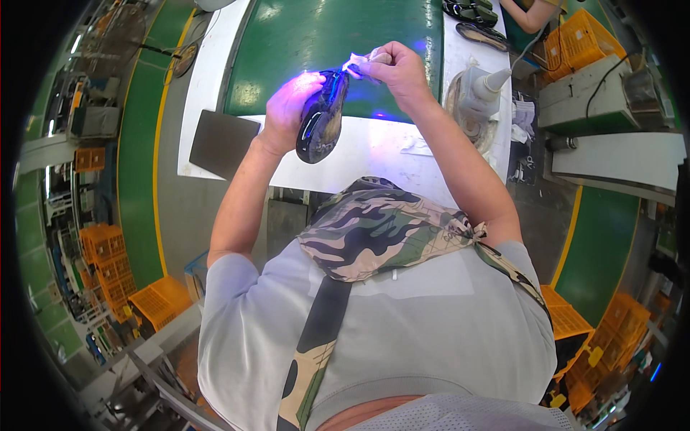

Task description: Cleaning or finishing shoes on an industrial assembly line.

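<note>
**Glossy black shoe (321,126), one, being held aloft with a crumpled white wad (354,63)**

Orange openwork plastic crates (162,300): standing on the floor at far left, several of them forming a stack farther off.

Flat dark brown rectangular board (223,144): lying near the left corner of the long white worktable (381,151).

Bare left hand (295,104): gripping the left side of the shoe, fingers pressing along its upper part.

Shoe: hanging in the left hand, spanning in view the line where the white front strip of the worktable is meeting the smooth green belt (287,43); its upper end is pointing away from the person and leaning slightly right. Blue-violet light is falling on shoe, wad and fingers.

Wad (cloth or paper, the material is not showing clearly): sitting at the upper end of the shoe; whether it is touching cannot be told.

Bare right hand (402,75): pinching the wad between thumb and fingers.

Translucent white plastic bottle with a tapering spout (483,93): standing on the right side of the worktable, beyond the right forearm.

Dark flat footwear (481,34): lying past the bottle.

Co-worker's bare arm (532,14): bending in at upper right.

Large orange plastic crate (586,43): standing farther right.
</note>
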`<state>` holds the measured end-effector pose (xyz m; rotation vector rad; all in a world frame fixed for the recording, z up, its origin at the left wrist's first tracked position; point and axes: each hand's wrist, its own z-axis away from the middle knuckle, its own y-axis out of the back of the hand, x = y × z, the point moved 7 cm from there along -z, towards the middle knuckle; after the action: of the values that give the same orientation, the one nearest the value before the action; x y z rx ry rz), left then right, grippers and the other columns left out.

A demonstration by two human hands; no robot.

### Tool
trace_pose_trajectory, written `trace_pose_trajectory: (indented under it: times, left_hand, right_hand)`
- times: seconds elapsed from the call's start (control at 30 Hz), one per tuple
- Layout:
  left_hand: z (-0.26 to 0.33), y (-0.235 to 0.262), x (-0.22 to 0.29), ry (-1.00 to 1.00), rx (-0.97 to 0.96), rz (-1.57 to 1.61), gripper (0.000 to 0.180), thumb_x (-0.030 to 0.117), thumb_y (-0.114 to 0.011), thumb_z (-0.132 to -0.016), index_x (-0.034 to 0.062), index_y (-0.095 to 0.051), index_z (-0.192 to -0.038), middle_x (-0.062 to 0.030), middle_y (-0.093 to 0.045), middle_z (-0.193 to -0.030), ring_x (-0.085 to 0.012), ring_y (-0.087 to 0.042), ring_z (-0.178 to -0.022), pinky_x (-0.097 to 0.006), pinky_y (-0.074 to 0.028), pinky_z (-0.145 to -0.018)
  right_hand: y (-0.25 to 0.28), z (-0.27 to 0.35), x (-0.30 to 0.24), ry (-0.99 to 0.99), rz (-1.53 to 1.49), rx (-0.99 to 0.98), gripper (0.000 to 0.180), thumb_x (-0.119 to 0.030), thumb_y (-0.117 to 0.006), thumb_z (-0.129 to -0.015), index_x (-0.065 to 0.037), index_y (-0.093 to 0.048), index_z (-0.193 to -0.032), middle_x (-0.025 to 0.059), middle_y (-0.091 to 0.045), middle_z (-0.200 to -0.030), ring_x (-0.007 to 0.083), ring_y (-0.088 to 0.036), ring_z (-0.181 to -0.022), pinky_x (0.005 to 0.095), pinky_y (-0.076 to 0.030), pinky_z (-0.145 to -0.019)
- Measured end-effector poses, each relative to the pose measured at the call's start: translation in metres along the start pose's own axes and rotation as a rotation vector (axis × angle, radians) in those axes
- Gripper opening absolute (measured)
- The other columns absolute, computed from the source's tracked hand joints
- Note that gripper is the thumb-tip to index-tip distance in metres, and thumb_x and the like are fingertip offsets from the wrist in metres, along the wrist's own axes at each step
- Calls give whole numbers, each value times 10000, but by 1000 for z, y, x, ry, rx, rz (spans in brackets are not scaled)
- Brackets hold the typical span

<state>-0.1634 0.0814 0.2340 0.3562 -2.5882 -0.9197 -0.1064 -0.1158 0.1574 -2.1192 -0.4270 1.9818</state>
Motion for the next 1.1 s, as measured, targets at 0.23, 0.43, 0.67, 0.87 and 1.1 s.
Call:
trace_pose_trajectory:
  times: [0.23,0.43,0.67,0.87,1.1]
  left_hand:
    - [-9,-6,18,-1,-31,-78,506,59,-782,-685,6,-567,-1139,-189,-662,-1085,-370,-665,-972,-443,-541,-877]
    - [-7,-21,15,102,-28,-126,507,57,-776,-676,8,-573,-1138,-185,-660,-1070,-379,-656,-965,-432,-536,-866]
    - [-14,-37,19,210,-121,-242,546,61,-784,-636,18,-566,-1134,-167,-661,-1041,-354,-656,-946,-406,-538,-832]
    - [-11,-48,17,408,-294,-231,579,78,-789,-600,70,-549,-1127,-136,-647,-944,-350,-651,-889,-406,-544,-760]
    - [-2,-59,21,720,-614,103,640,173,-877,-527,33,-571,-1071,-128,-682,-909,-286,-670,-796,-361,-539,-758]
  right_hand:
    - [-4,4,-6,24,-38,-71,191,-15,-741,-802,-21,-567,-879,4,-562,-747,98,-538,-651,247,-458,-612]
    - [-6,22,2,-173,-220,-134,218,-5,-772,-751,-19,-594,-875,26,-603,-781,102,-575,-688,248,-484,-624]
    - [3,31,-28,-89,-187,-178,216,-8,-769,-752,-24,-595,-878,29,-601,-788,102,-574,-687,251,-484,-615]
    - [7,28,-52,57,24,-197,206,-34,-779,-753,-26,-590,-835,13,-601,-770,72,-552,-679,232,-471,-600]
    - [15,21,-61,145,113,-159,201,-43,-775,-754,-27,-587,-824,25,-637,-806,59,-549,-714,217,-467,-627]
